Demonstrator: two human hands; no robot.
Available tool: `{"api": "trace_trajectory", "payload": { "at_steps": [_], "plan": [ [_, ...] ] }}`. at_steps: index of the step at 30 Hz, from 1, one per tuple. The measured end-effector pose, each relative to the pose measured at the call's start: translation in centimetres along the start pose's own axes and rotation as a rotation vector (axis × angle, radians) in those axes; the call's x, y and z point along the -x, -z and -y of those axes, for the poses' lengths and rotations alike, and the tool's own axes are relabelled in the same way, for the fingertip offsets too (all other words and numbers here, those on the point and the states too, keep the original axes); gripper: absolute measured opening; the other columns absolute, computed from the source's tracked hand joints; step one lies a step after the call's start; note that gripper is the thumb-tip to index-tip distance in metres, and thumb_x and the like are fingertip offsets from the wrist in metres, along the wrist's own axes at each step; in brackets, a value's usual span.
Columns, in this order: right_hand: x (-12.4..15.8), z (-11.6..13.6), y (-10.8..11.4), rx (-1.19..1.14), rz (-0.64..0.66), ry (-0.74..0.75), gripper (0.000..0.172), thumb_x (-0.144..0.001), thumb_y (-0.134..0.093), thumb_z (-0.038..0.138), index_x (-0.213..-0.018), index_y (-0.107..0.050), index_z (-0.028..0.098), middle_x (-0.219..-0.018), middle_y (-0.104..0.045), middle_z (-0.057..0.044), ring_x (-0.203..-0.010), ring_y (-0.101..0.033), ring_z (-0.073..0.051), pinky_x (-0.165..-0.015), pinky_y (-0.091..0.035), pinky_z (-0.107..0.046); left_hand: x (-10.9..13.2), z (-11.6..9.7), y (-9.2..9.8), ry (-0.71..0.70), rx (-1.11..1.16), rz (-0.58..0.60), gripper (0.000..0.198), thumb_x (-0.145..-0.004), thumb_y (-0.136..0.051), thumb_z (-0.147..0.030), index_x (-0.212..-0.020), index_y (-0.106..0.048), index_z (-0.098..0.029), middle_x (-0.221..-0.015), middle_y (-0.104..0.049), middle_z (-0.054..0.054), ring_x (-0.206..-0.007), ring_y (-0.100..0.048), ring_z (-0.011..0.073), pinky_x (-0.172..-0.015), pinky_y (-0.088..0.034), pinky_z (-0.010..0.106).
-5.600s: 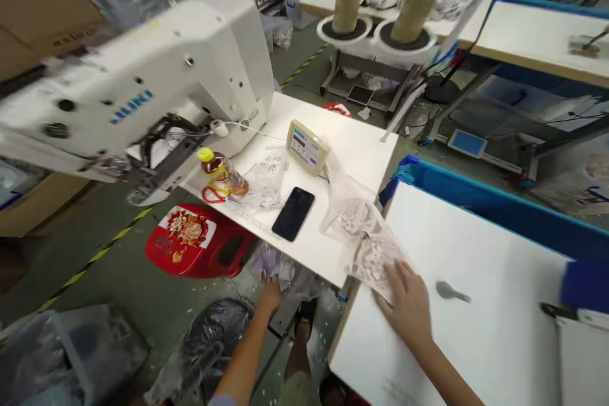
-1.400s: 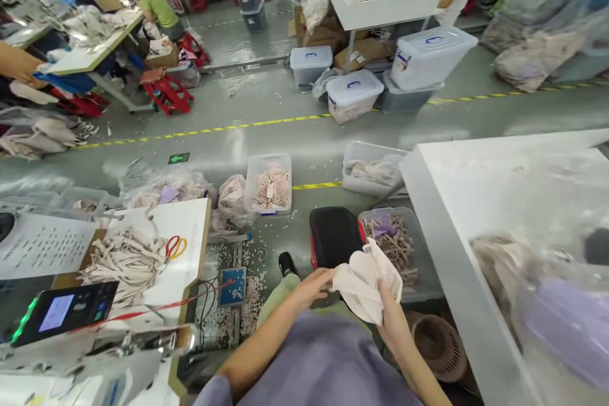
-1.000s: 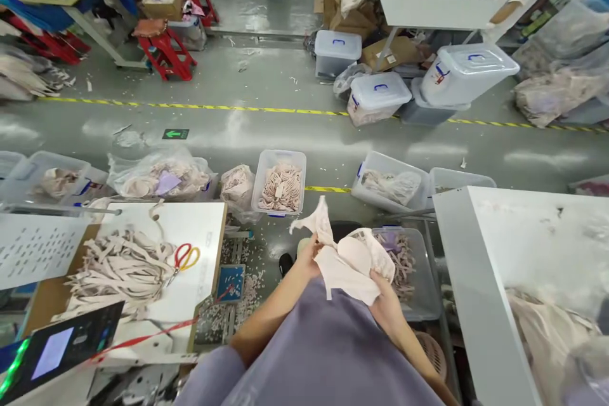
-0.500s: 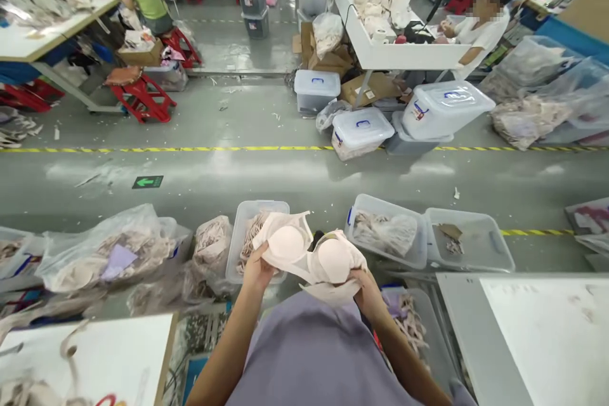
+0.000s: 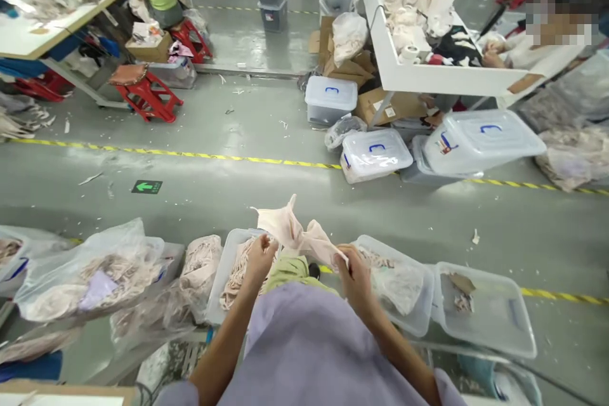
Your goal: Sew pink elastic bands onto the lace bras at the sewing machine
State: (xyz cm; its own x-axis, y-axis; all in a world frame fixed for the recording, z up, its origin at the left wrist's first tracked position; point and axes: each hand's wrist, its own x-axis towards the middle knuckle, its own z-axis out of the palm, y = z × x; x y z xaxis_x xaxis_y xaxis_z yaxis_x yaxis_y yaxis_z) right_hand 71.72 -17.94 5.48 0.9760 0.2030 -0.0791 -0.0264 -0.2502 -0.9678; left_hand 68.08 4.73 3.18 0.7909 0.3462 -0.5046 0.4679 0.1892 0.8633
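Head view: we find the pale garment [image 5: 316,238] held up by the far right corner of the strip-filled bin [image 5: 219,274]. Right of that bin, the right hand [image 5: 356,276] clamps one end; over it, the left hand [image 5: 259,261] stands apart, grip undeterminable. A wrapped bundle [image 5: 202,258] adjoins the bin's left

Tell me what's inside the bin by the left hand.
Pale fabric strips lie in the bin; the left hand and forearm cover part, and anything beneath is hidden.
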Motion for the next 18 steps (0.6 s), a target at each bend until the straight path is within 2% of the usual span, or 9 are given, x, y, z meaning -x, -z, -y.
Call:
{"api": "trace_trajectory", "payload": {
  "at_steps": [2,4,7,9,11,13,15,18],
  "plan": [
    [-2.8,0.3,-1.3,0.158,0.048,0.148,0.023,-0.094,-0.051,0.036,-0.093,-0.070,0.023,-0.099,-0.070,-0.009,-0.090,-0.064,-0.022,-0.083,-0.051,-0.034,-0.6,-1.8,-2.3,0.020,0.093,0.064,0.041,-0.078,-0.067,-0.054,-0.096,-0.067,-0.017,-0.100,-0.072,0.010,-0.102,-0.065,0.0267,-0.081,-0.052,0.033],
    [-5.7,0.3,-2.9,0.284,0.118,0.279,0.024,-0.094,-0.049,0.027,-0.102,-0.071,0.023,-0.105,-0.071,-0.010,-0.096,-0.066,-0.023,-0.086,-0.053,-0.035,-2.0,-3.7,-4.5,0.030,0.209,0.128,0.049,-0.075,-0.066,-0.062,-0.095,-0.068,-0.017,-0.093,-0.071,0.010,-0.091,-0.067,0.0242,-0.078,-0.052,0.033],
    [-10.4,0.3,-5.4,0.320,0.214,0.347,0.025,-0.094,-0.050,0.024,-0.109,-0.070,0.024,-0.112,-0.069,-0.011,-0.101,-0.066,-0.023,-0.087,-0.054,-0.035,-6.0,-6.8,-6.1,-0.010,0.320,0.102,0.046,-0.073,-0.069,-0.062,-0.086,-0.067,-0.017,-0.077,-0.067,0.003,-0.074,-0.062,0.0168,-0.072,-0.049,0.028],
    [-14.0,0.7,-6.8,0.252,0.272,0.354,0.022,-0.092,-0.055,0.029,-0.107,-0.069,0.023,-0.109,-0.068,-0.011,-0.093,-0.067,-0.021,-0.079,-0.056,-0.033,-9.4,-8.9,-5.2,-0.042,0.359,0.040,0.044,-0.074,-0.069,-0.061,-0.077,-0.065,-0.017,-0.069,-0.062,-0.001,-0.067,-0.056,0.0133,-0.067,-0.046,0.025],
    [-17.9,1.7,-8.1,0.150,0.300,0.341,0.020,-0.091,-0.058,0.036,-0.101,-0.068,0.021,-0.097,-0.068,-0.008,-0.079,-0.064,-0.018,-0.068,-0.055,-0.029,-12.4,-11.1,-3.2,-0.057,0.380,-0.001,0.043,-0.074,-0.070,-0.059,-0.074,-0.066,-0.017,-0.067,-0.061,-0.002,-0.065,-0.053,0.0124,-0.065,-0.044,0.024],
    [-22.2,3.3,-9.5,0.095,0.278,0.322,0.021,-0.091,-0.059,0.040,-0.096,-0.065,0.021,-0.087,-0.064,-0.005,-0.071,-0.060,-0.016,-0.063,-0.052,-0.027,-14.9,-13.3,-0.9,-0.056,0.395,-0.012,0.042,-0.072,-0.071,-0.059,-0.077,-0.069,-0.017,-0.070,-0.064,-0.001,-0.067,-0.055,0.0135,-0.066,-0.044,0.025],
    [-26.7,5.4,-11.4,0.083,0.263,0.326,0.023,-0.088,-0.062,0.041,-0.100,-0.064,0.021,-0.092,-0.065,-0.006,-0.081,-0.061,-0.018,-0.072,-0.052,-0.030,-16.8,-15.4,1.4,-0.053,0.407,-0.015,0.043,-0.072,-0.072,-0.059,-0.080,-0.070,-0.017,-0.072,-0.066,0.001,-0.069,-0.057,0.0150,-0.068,-0.045,0.026],
    [-32.8,9.0,-15.4,0.013,0.419,0.270,0.037,-0.079,-0.070,0.038,-0.112,-0.064,0.022,-0.113,-0.067,-0.007,-0.107,-0.060,-0.022,-0.094,-0.046,-0.038,-19.0,-18.2,4.2,-0.065,0.409,-0.044,0.039,-0.072,-0.073,-0.055,-0.079,-0.071,-0.017,-0.072,-0.066,0.000,-0.070,-0.057,0.0155,-0.069,-0.045,0.026]
  ]
}}
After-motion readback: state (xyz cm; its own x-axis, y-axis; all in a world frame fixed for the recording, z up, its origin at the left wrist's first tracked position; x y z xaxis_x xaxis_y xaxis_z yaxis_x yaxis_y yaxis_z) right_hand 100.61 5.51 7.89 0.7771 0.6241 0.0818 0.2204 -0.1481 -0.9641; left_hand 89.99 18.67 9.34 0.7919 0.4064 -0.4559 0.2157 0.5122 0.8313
